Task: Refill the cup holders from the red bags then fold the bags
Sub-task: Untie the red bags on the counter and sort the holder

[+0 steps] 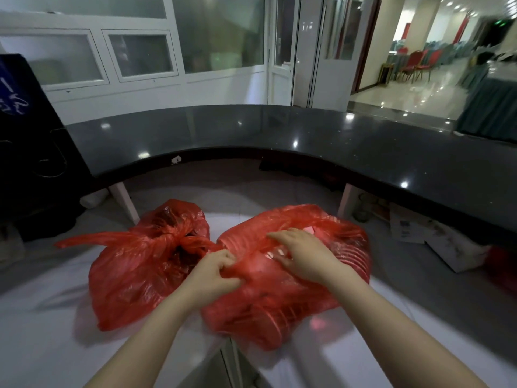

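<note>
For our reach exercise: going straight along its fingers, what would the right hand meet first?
The right hand likely meets plastic of the right red bag first; beyond, the left red bag. Depth unclear.

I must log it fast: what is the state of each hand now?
Left hand: closed, pinches the plastic of the right-side red bag.
Right hand: open, fingers straight, rests on the same bag.
</note>
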Demonstrator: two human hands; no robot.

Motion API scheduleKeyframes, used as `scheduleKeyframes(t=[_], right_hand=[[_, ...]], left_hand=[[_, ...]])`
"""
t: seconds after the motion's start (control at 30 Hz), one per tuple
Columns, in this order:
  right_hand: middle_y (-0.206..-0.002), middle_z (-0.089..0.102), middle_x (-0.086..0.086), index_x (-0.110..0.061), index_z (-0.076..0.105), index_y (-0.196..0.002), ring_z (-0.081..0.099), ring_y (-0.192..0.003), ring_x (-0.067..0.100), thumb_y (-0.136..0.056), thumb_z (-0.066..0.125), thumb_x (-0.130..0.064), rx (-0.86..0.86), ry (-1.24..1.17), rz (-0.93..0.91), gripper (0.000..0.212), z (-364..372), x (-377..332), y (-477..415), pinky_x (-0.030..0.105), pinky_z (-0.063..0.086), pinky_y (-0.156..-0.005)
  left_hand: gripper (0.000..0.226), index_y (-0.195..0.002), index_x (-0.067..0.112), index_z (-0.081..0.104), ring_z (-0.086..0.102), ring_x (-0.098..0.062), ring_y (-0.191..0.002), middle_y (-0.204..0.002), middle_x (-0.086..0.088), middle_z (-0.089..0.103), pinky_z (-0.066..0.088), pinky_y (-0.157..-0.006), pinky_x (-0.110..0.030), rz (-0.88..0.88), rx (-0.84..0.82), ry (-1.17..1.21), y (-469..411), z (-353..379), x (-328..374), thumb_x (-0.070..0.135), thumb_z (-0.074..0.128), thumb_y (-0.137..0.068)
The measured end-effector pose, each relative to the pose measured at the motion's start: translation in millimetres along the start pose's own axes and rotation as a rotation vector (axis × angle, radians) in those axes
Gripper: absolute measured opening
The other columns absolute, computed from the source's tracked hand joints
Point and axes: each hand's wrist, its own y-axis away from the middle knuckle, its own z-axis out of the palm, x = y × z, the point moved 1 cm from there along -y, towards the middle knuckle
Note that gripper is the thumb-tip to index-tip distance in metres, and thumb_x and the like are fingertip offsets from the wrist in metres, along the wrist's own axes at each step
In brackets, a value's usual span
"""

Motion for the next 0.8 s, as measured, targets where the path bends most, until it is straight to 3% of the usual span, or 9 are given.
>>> scheduleKeyframes(t=[0.1, 0.17, 0.23, 0.33, 0.43, 0.53, 0.63, 0.7, 0.8], right_hand=[[-0.157, 0.022, 0.005, -0.034, 0.035, -0.143, 0.009, -0.146, 0.030, -0.095, 0.035, -0.055, -0.131, 0.083, 0.311, 0.052, 8.7, 11.3, 3.6, 0.049, 0.012, -0.115], [-0.158, 0.018, 0.008, -0.030, 0.034, -0.144, 0.006, -0.146, 0.035, -0.096, 0.036, -0.048, -0.099, 0.096, 0.395, 0.051, 7.6, 12.5, 7.1, 0.048, 0.012, -0.117], [-0.156, 0.024, 0.010, -0.025, 0.035, -0.145, 0.014, -0.145, 0.034, -0.095, 0.042, -0.037, -0.040, 0.056, 0.404, 0.052, 2.5, 3.0, 10.2, 0.043, 0.017, -0.117], [-0.132, 0.056, 0.010, -0.015, 0.055, -0.131, 0.046, -0.123, 0.030, -0.085, 0.052, -0.013, 0.184, -0.050, 0.366, 0.046, -9.0, -24.0, 13.8, 0.036, 0.037, -0.102], [-0.110, 0.066, 0.006, -0.014, 0.065, -0.114, 0.054, -0.104, 0.028, -0.082, 0.053, -0.007, 0.371, -0.090, 0.300, 0.034, -15.3, -65.3, 18.3, 0.039, 0.044, -0.089], [-0.108, 0.066, 0.002, -0.017, 0.066, -0.109, 0.054, -0.105, 0.024, -0.085, 0.054, -0.012, 0.353, -0.123, 0.172, 0.028, -10.9, -110.5, 16.9, 0.041, 0.045, -0.089], [-0.108, 0.067, 0.002, -0.018, 0.068, -0.107, 0.056, -0.105, 0.024, -0.085, 0.056, -0.013, 0.303, -0.151, 0.080, 0.025, -1.8, -147.9, 8.2, 0.037, 0.045, -0.090], [-0.107, 0.068, 0.002, -0.017, 0.069, -0.106, 0.057, -0.104, 0.025, -0.085, 0.057, -0.013, 0.294, -0.149, 0.048, 0.024, 4.5, -167.6, 0.1, 0.036, 0.045, -0.089], [-0.105, 0.068, 0.001, -0.020, 0.068, -0.106, 0.059, -0.100, 0.022, -0.086, 0.058, -0.015, 0.282, -0.164, 0.032, 0.024, 10.9, -187.3, -13.4, 0.034, 0.046, -0.084]], left_hand=[[0.028, -0.064, 0.023, 0.072, 0.044, 0.005, -0.111, -0.118, 0.018, 0.055, 0.028, -0.099, -0.017, 0.035, -0.215, -0.142, 19.6, -5.4, -5.7, 0.000, 0.056, -0.061], [0.040, -0.078, 0.018, 0.076, 0.034, 0.002, -0.124, -0.131, 0.019, 0.045, 0.015, -0.104, -0.008, 0.039, -0.351, -0.202, 33.9, -9.3, -15.3, -0.009, 0.051, -0.063], [0.047, -0.090, 0.013, 0.076, 0.032, 0.000, -0.131, -0.138, 0.018, 0.039, 0.015, -0.103, -0.003, 0.041, -0.377, -0.202, 46.9, -14.3, -19.5, -0.016, 0.047, -0.068], [0.059, -0.117, 0.021, 0.067, 0.028, 0.002, -0.135, -0.143, 0.017, 0.035, 0.019, -0.098, 0.003, 0.029, -0.267, -0.124, 65.5, -25.2, -16.2, -0.017, 0.047, -0.075], [0.067, -0.132, 0.033, 0.050, 0.029, 0.006, -0.133, -0.142, 0.017, 0.038, 0.021, -0.103, -0.003, 0.038, -0.150, -0.044, 82.3, -39.2, -18.2, -0.010, 0.052, -0.080], [0.061, -0.125, 0.030, 0.055, 0.042, 0.002, -0.128, -0.134, 0.012, 0.050, 0.033, -0.107, -0.017, 0.027, -0.028, 0.036, 97.3, -56.8, -25.7, -0.011, 0.051, -0.081], [0.059, -0.111, 0.038, 0.059, 0.048, 0.014, -0.112, -0.123, 0.015, 0.057, 0.037, -0.091, -0.004, 0.051, 0.077, 0.037, 113.2, -76.3, -32.6, -0.011, 0.054, -0.079], [0.055, -0.110, 0.036, 0.060, 0.048, 0.019, -0.106, -0.118, 0.016, 0.059, 0.035, -0.090, -0.002, 0.068, 0.131, -0.003, 119.1, -89.7, -40.1, -0.008, 0.058, -0.077], [0.050, -0.110, 0.029, 0.063, 0.051, 0.006, -0.108, -0.114, 0.014, 0.059, 0.034, -0.092, -0.004, 0.033, 0.229, -0.045, 120.3, -109.3, -52.2, -0.008, 0.058, -0.077]])
